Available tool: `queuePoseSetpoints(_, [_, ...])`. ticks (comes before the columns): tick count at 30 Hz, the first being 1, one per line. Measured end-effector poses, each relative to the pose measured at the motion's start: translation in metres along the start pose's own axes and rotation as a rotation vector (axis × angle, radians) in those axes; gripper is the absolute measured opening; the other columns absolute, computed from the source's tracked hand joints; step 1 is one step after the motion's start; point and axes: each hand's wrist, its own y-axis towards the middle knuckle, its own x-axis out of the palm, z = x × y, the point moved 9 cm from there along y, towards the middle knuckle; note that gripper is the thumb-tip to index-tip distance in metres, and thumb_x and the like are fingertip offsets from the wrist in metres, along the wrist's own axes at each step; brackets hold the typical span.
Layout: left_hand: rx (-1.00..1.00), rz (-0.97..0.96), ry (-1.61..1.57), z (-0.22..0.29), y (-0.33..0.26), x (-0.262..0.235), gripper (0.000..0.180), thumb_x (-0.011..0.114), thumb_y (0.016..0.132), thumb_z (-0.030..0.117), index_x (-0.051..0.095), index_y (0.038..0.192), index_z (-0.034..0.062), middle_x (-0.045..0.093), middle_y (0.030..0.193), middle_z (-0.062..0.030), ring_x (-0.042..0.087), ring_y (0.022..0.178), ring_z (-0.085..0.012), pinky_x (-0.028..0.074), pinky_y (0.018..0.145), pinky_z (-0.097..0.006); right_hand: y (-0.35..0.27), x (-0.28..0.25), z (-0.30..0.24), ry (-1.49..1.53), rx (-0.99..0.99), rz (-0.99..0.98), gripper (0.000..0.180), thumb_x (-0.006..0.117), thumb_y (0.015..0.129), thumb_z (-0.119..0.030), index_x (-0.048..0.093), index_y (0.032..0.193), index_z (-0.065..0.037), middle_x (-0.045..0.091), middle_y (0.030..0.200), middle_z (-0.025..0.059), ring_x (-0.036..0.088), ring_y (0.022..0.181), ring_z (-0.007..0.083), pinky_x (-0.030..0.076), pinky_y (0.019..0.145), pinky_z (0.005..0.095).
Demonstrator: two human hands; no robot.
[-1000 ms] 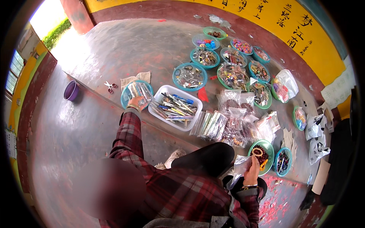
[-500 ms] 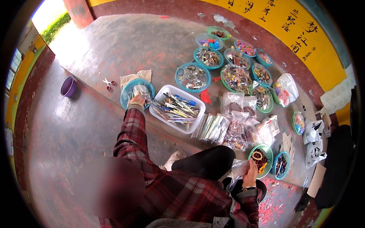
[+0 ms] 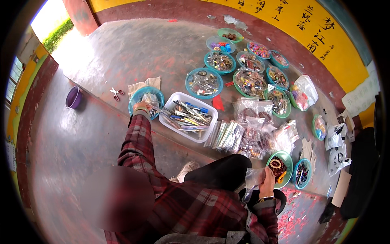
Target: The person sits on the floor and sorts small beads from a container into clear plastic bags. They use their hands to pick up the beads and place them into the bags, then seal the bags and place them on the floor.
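Note:
My left hand (image 3: 141,105) reaches into a blue plastic basin (image 3: 133,99) at the left, touching clear plastic packets (image 3: 152,101); its fingers are too small and hidden to read. On the right, my right hand (image 3: 267,184) is closed on a clear plastic bag (image 3: 253,179), which hangs over my knee. Beside that hand stands a green basin (image 3: 287,161) of dark red and orange beaded bracelets (image 3: 277,167). Right of the left hand is a white plastic tub (image 3: 175,97) full of pens (image 3: 191,115).
Red-handled scissors (image 3: 116,93) and a purple bowl (image 3: 73,97) lie at the left. Bagged pens (image 3: 226,136) and bagged dark red beads (image 3: 248,110) lie in front of me. Several basins of small trinkets, including a blue basin (image 3: 188,90), stand farther back. A small blue basin (image 3: 307,173) sits at the right.
My left hand has shifted slightly up and left within the blue basin, and the packets there lie differently. The bag in my right hand has risen slightly and spread toward the left.

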Motion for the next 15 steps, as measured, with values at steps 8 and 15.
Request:
queuePoseSetpoints(8, [-0.043, -0.098, -0.149, 0.025, 0.061, -0.009, 0.013, 0.049, 0.088, 0.012, 0.051, 0.083, 0.0005, 0.053, 0.067, -0.0074, 0.047, 0.051, -0.0170, 0.040, 0.047, -0.030, 0.001, 0.009, 0.000, 0.081, 0.053, 0.004, 0.014, 0.062, 0.081, -0.019, 0.053, 0.071, -0.017, 0.052, 0.064, -0.0081, 0.050, 0.054, 0.0036, 0.038, 0.043, 0.0177])
queuePoseSetpoints(15, [-0.075, -0.133, 0.150, 0.067, -0.006, 0.008, 0.012, 0.050, 0.085, 0.013, 0.051, 0.076, 0.0049, 0.052, 0.064, -0.0042, 0.044, 0.048, -0.0144, 0.036, 0.046, -0.028, -0.008, 0.004, -0.006, 0.084, -0.002, -0.068, 0.010, 0.063, 0.081, -0.019, 0.055, 0.074, -0.018, 0.054, 0.066, -0.0081, 0.052, 0.057, 0.0040, 0.039, 0.044, 0.0181])
